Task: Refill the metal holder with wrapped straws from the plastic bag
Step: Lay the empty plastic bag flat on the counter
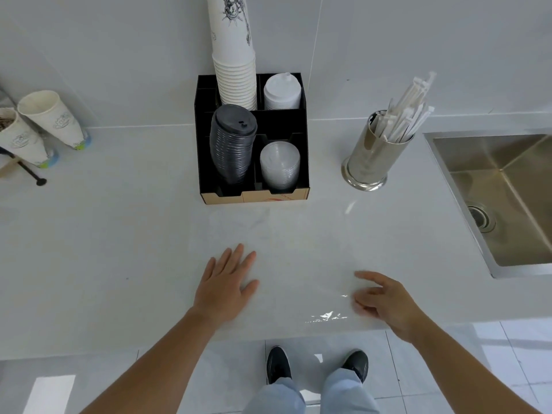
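Hands — left hand, right hand — flattening one plastic bag.

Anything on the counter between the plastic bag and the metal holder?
Nothing visible. The plastic bag lies flat under both hands; bare counter runs up to the metal holder. The black organizer stands left of that path.

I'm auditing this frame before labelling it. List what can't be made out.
- Plastic bag, head view: clear film on pale counter; its edges and any straws left inside can't be told.
- Right hand: fingers motion-blurred; grip on the bag unclear.
- Holder: its wall hides the straws' lower ends.
- Cup stack: top cut off by the frame edge.
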`<state>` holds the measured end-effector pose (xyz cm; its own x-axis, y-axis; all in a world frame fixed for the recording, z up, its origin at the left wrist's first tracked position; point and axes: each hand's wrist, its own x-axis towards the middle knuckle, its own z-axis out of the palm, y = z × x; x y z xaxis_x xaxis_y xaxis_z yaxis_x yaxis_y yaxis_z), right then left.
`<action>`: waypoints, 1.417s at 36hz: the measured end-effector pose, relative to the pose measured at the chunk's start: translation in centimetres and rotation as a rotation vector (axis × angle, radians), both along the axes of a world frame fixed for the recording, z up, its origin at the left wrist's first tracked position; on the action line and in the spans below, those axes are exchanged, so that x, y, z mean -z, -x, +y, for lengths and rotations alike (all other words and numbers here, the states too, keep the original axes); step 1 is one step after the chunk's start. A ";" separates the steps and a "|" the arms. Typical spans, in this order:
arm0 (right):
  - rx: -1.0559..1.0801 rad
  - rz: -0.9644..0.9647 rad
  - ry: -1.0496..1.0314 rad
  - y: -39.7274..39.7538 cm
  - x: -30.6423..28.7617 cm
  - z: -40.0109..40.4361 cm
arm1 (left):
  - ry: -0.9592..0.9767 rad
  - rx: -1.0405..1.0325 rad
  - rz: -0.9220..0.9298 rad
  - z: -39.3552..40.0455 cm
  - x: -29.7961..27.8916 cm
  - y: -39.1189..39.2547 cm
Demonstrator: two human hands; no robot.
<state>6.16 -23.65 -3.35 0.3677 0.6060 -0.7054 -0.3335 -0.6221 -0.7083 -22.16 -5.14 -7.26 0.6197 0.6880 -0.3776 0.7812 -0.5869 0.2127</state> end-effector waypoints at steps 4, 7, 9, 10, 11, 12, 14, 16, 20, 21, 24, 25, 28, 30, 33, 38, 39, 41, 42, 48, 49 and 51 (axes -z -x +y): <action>0.093 0.010 0.011 -0.2 0.4 -1.1 | -0.013 0.005 0.015 0.4 0.2 0.3; 0.056 -0.061 0.032 -0.3 0.4 -1.7 | -0.015 0.001 0.003 0.7 0.3 0.7; 0.032 -0.137 0.056 -0.4 0.4 -1.9 | -0.014 -0.007 -0.021 0.7 0.2 0.7; 0.006 -0.217 0.076 -0.5 0.5 -2.0 | -0.015 -0.010 -0.038 0.7 0.1 0.7; -0.043 -0.342 0.107 -0.5 0.7 -1.8 | -0.021 -0.008 -0.054 0.7 0.0 0.8; -0.107 -0.498 0.141 -0.4 0.7 -1.6 | -0.032 -0.004 -0.069 0.6 -0.2 0.8; -0.207 -0.776 0.126 0.2 0.5 -0.7 | -0.051 -0.007 -0.111 0.6 -0.3 0.7; -0.285 -0.942 0.008 1.0 0.8 0.3 | -0.045 -0.010 -0.124 0.5 -0.2 0.7; -0.557 -1.144 -0.078 2.2 2.3 2.5 | -0.040 -0.012 -0.089 0.4 0.5 1.2; -0.632 -1.181 -0.074 2.4 2.8 2.9 | -0.043 -0.008 -0.079 0.5 0.6 1.5; -0.834 -1.245 -0.009 3.0 4.3 3.6 | -0.051 -0.005 -0.066 0.8 0.7 2.2; -0.869 -1.259 0.000 3.3 4.7 3.8 | -0.056 -0.005 -0.053 1.0 0.7 2.5; -0.920 -1.289 0.041 3.7 5.0 3.9 | -0.067 -0.001 -0.036 1.5 0.5 3.0; -0.942 -1.298 0.079 3.7 5.1 3.9 | -0.056 -0.005 -0.043 1.8 0.4 3.2; -0.980 -1.295 0.109 3.3 5.1 3.8 | -0.044 -0.001 -0.039 2.0 0.5 3.3; -1.055 -1.292 0.146 2.4 4.5 3.3 | -0.042 0.012 -0.025 2.3 0.5 3.6; -1.064 -1.292 0.152 2.1 4.3 3.2 | -0.036 0.013 -0.023 2.4 0.4 3.5; -1.089 -1.300 0.160 1.7 4.2 3.0 | -0.017 0.006 -0.027 2.4 0.3 3.4; -1.101 -1.296 0.165 1.6 4.1 3.0 | -0.007 -0.002 -0.032 2.4 0.2 3.3; -1.153 -1.251 0.113 1.7 3.7 3.5 | 0.043 -0.031 -0.020 2.5 -0.8 2.7; -1.167 -1.246 0.125 1.6 3.5 3.7 | 0.048 -0.033 -0.017 2.6 -1.0 2.6; -1.184 -1.211 0.156 1.7 3.3 4.1 | 0.060 -0.035 -0.005 2.7 -1.2 2.4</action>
<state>4.47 -19.54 -6.64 0.1311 0.8800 -0.4565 0.9748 -0.1982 -0.1021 -24.54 -2.48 -6.02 0.5975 0.6856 -0.4158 0.8000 -0.5451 0.2507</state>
